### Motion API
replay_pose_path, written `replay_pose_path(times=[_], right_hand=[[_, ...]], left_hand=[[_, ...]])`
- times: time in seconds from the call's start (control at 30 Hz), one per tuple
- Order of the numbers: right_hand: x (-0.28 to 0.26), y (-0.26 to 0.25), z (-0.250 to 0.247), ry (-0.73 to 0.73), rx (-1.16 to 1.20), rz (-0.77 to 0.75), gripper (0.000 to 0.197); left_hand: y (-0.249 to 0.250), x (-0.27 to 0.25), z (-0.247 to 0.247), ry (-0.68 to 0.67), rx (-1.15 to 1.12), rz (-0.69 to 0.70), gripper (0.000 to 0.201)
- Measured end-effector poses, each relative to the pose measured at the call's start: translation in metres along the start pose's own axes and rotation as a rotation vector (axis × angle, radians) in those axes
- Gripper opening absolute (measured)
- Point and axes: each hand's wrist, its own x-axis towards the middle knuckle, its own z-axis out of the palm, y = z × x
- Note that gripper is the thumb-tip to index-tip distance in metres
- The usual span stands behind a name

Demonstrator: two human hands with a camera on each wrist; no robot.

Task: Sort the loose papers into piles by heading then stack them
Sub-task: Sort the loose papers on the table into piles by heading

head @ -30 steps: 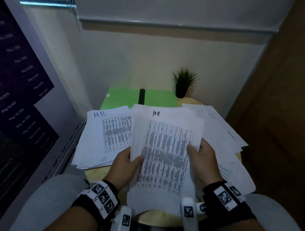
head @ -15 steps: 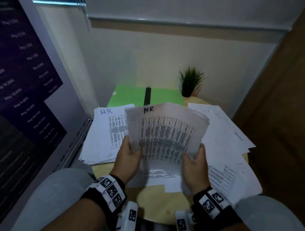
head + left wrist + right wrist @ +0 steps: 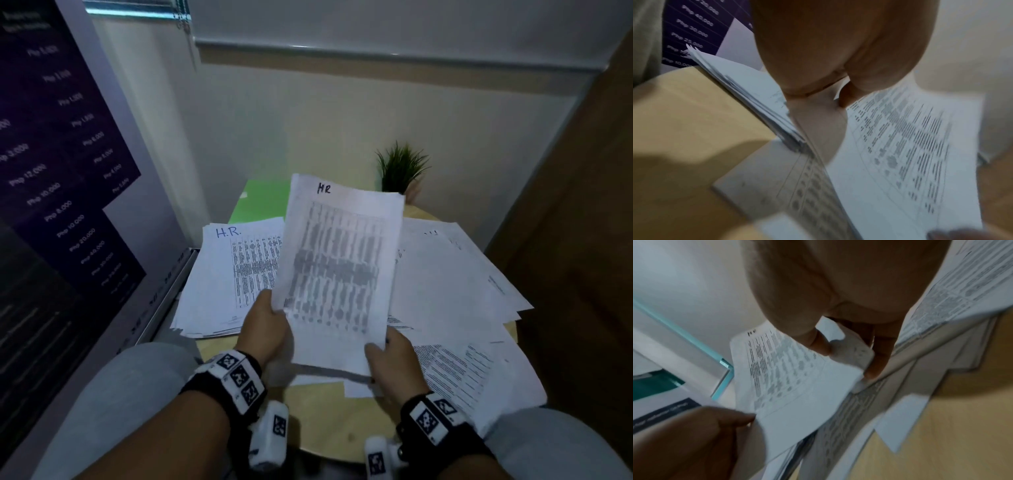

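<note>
HR sheet up between both hands

Left hand (image 3: 265, 329) pinches the lower left edge of the white printed sheet headed "HR" (image 3: 339, 270), right hand (image 3: 394, 363) grips its bottom right corner; it's lifted, tilted, above the round pale wooden table (image 3: 329, 421), right of the white "H.R." pile (image 3: 229, 274), loose white papers (image 3: 455, 308) to its right

**A small office corner, given over to paperwork**

A round wooden table (image 3: 329, 421) sits in a corner between pale walls. Printed tables on loose papers (image 3: 455, 291) spread over its right side, and a pile headed "H.R." (image 3: 226, 274) lies at its left edge. A green folder (image 3: 260, 202) and a small potted plant (image 3: 400, 171) stand at the far edge. A dark poster (image 3: 58, 164) listing peso amounts hangs on the left, by a window blind (image 3: 137, 7).
</note>
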Motion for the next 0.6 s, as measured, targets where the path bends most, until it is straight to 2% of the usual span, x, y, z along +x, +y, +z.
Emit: replay_pose_path(times=[0.13,0.3,0.43,0.5,0.6], right_hand=[[0.009,0.001,-0.021,0.035,0.26,0.126,0.02],[0.017,0.001,-0.064,0.133,0.361,0.113,0.013],[0.023,0.003,-0.091,0.227,0.347,0.099,0.007],[0.022,0.002,-0.097,0.245,0.328,0.118,0.008],[0.022,-0.001,-0.101,0.233,0.275,0.151,0.01]], left_hand=[[0.007,0.019,-0.036,0.148,-0.095,-0.014,0.014],[-0.017,0.065,-0.083,0.265,-0.073,-0.108,0.026],[-0.042,0.087,-0.1,0.218,0.04,-0.254,0.023],[-0.054,0.095,-0.101,0.188,0.118,-0.304,0.031],[-0.063,0.104,-0.099,0.189,0.091,-0.349,0.032]])
